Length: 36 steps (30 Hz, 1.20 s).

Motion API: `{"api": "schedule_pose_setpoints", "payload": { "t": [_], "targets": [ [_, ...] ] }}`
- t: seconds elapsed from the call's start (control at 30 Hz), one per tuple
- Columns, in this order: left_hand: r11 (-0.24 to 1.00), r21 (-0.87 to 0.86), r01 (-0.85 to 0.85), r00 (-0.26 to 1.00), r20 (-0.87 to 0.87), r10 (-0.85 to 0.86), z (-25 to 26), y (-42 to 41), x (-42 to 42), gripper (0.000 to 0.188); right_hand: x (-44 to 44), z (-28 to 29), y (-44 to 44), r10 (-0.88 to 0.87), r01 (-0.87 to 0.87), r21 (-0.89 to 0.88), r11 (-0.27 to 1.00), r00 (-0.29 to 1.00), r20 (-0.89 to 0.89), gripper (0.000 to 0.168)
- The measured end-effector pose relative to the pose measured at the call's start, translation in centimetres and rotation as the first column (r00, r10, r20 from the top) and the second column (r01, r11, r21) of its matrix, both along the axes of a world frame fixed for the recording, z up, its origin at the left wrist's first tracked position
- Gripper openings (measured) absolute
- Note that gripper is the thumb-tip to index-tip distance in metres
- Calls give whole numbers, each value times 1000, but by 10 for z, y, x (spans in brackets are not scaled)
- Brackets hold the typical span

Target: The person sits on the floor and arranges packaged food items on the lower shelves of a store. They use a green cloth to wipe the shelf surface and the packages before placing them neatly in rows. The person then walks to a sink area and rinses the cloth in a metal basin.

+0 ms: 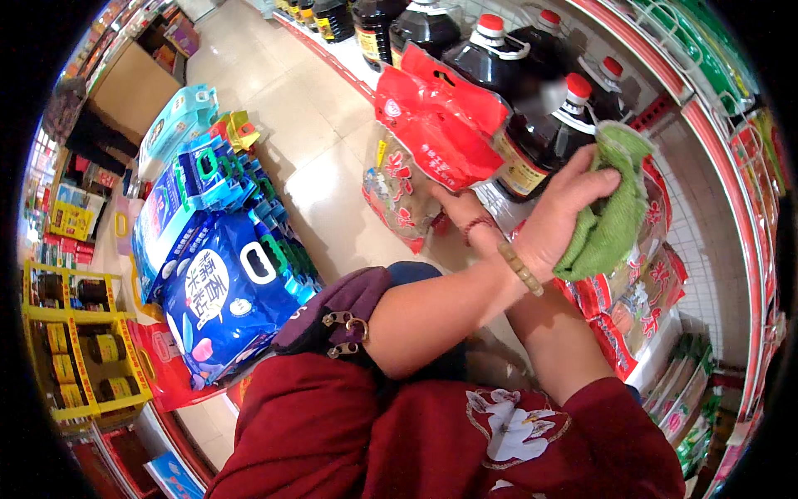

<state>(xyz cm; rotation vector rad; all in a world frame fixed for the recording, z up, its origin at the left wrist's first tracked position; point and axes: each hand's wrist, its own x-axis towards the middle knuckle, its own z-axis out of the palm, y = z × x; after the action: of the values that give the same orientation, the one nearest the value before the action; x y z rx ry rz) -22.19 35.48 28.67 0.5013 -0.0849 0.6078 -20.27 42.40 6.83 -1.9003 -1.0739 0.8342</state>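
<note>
My forearms cross, the left one over the right. My left hand (570, 203) grips a folded green cloth (608, 218) and wears a bracelet of pale beads. Beneath it my right hand (464, 215), with a red cord at the wrist, holds a red-topped clear plastic bag of brownish dried food (439, 118). That bag hangs over the floor at the shelf edge. Just behind it stands a large dark bottle with a red cap (539, 150). Similar dried-food bags (645, 287) lie on the shelf right of the cloth, partly covered by it.
Several dark bottles (374, 31) line the low shelf at the top. To my left are stacked blue rice bags (218, 299) and a yellow-framed rack of jars (78, 349). Tiled floor (318, 168) runs between. A person's legs (103, 140) show at far left.
</note>
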Motion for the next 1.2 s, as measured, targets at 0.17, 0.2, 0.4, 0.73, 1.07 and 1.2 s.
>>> {"api": "schedule_pose_setpoints", "payload": {
  "t": [0.17, 0.2, 0.4, 0.73, 1.07, 1.2],
  "targets": [
    [994, 105, -26, 992, -118, 39, 0, -6, 11, 42, -2, -10, -7, -214, 161, 243, 957, 955, 207, 55],
    [986, 136, -100, 981, -154, 120, -14, 4, 3, 41, -8, -5, -6, -175, 133, 236, 963, 970, 167, 53],
    [894, 176, -412, 836, -317, 448, -28, 31, -31, 41, -8, 60, -23, -64, 35, 329, 944, 995, 76, 43],
    [925, 376, 59, 956, 245, -161, 12, 58, -82, 66, 71, 178, -181, -280, 258, 577, 775, 958, -53, 43],
    [952, 270, -144, 987, 105, 120, -20, 54, -9, 53, 113, 220, -372, -553, 671, 471, 573, 741, -382, 29],
    [965, 191, -178, 983, -12, 183, -26, 34, 30, 48, 136, 209, -448, -685, 801, 452, 392, 582, -438, 29]
  ]
}}
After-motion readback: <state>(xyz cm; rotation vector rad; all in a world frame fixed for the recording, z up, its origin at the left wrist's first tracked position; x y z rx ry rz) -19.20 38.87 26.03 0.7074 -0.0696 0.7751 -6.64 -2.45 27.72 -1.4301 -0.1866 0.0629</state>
